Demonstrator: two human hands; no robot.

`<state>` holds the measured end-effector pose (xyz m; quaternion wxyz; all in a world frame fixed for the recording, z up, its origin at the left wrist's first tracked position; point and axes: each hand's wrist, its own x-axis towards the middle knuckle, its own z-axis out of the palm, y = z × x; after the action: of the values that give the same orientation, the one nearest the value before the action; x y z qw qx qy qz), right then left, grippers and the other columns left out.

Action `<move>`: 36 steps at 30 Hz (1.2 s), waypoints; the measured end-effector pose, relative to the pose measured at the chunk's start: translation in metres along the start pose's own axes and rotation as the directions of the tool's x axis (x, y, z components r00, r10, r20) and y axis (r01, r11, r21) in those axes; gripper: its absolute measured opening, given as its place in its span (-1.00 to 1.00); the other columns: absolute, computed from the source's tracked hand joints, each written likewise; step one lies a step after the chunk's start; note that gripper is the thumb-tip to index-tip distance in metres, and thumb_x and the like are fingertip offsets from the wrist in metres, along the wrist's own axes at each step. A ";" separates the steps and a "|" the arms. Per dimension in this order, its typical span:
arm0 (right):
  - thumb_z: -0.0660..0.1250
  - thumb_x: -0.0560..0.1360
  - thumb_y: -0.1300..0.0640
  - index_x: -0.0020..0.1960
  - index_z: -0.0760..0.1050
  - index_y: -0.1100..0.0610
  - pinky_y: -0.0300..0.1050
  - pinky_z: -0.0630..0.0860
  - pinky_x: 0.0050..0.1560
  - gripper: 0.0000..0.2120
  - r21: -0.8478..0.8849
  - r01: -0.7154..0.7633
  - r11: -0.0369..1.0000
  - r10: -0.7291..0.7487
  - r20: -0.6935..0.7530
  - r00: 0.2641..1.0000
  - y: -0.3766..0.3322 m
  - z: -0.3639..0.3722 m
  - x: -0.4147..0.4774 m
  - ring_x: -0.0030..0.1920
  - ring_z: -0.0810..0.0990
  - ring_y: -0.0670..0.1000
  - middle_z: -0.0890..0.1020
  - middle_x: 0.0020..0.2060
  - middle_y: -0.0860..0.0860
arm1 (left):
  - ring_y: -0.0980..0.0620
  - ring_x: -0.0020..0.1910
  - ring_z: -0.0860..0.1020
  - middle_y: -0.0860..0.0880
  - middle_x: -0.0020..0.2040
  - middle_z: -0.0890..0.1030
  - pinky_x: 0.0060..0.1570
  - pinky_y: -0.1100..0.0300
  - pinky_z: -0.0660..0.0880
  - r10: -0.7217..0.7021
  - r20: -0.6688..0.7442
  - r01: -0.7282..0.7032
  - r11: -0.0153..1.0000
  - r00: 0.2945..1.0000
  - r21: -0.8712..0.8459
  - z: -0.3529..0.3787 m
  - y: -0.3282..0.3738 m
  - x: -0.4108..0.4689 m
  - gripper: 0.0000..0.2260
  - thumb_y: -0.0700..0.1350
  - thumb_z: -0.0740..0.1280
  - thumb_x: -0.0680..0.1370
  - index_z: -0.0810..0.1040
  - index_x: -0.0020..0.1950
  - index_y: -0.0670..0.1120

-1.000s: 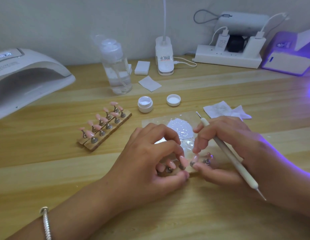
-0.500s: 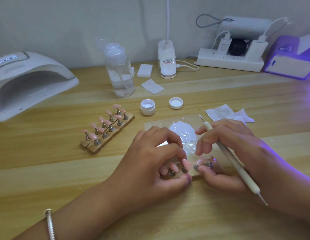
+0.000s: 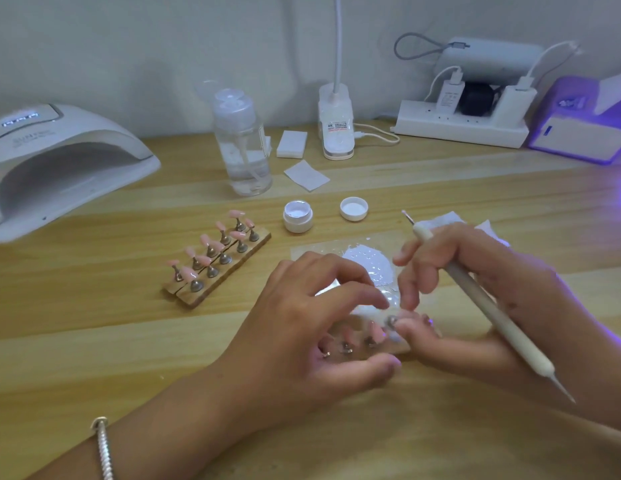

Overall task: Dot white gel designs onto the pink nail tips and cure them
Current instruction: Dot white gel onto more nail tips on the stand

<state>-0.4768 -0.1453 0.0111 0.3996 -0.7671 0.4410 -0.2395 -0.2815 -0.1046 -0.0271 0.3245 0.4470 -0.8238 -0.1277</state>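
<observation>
Right hand (image 3: 492, 271) is keeping the white double-ended dotting pen (image 3: 503, 323) parked between its fingers, thumb and forefinger pinching a metal nail stand (image 3: 392, 321) on the near wooden strip (image 3: 401, 347). Left hand (image 3: 302, 327) is arching over the pink nail tips (image 3: 375, 330) beside that pinch, grip unclear. We are noting no real shift over the last second: adjusting, not dotting.

Your left hand (image 3: 312, 327) arches near centre, fingers curled, fingertips beside your right hand (image 3: 451, 261), which grips a dotting pen (image 3: 492, 313).
</observation>
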 end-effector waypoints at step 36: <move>0.24 0.59 -0.09 -0.30 0.58 0.11 -0.40 0.34 -0.47 -0.60 0.154 0.195 0.969 -0.133 -0.345 0.929 0.050 0.012 0.044 -0.54 0.45 -0.13 0.50 -0.53 -0.02 | 0.27 -0.36 0.47 0.03 -0.20 0.70 -0.30 0.42 0.41 -0.379 -0.010 0.331 0.822 0.925 -0.464 -0.005 -0.021 -0.001 -0.86 -0.25 0.48 0.47 0.71 -0.18 0.00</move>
<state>-0.4710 -0.1931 -0.0359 0.3678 -0.7096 0.4117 -0.4378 -0.2647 -0.1155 -0.0343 0.4315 0.5103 -0.6555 -0.3517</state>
